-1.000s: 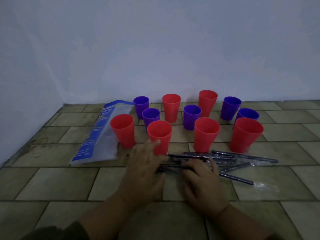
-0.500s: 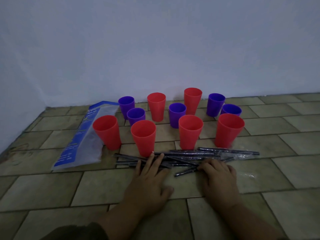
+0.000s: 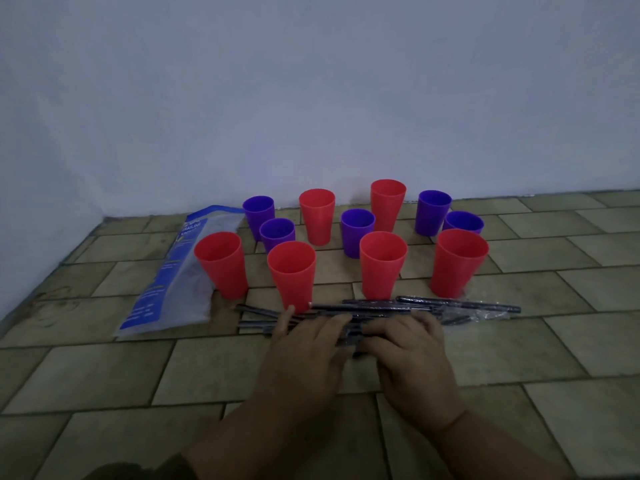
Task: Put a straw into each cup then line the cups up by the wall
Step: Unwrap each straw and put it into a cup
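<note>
Several upright red cups (image 3: 292, 271) and purple cups (image 3: 356, 231) stand in loose rows on the tiled floor, short of the wall (image 3: 311, 98). None of them holds a straw. A pile of dark straws in clear wrappers (image 3: 460, 305) lies flat in front of the nearest red cups. My left hand (image 3: 308, 344) rests on the pile's left part with its fingers stretched out. My right hand (image 3: 408, 348) lies right beside it, its fingers laid over the middle of the pile. The hands hide the straws under them.
A blue and clear plastic bag (image 3: 173, 271) lies flat at the left, touching the leftmost red cup (image 3: 221, 261). A side wall closes the left. Bare tiles (image 3: 571, 258) stretch to the right of the cups and around my forearms.
My two hands have come together over the middle of the straw pile; half a second ago they were apart. The straws have shifted slightly. The cups have not moved.
</note>
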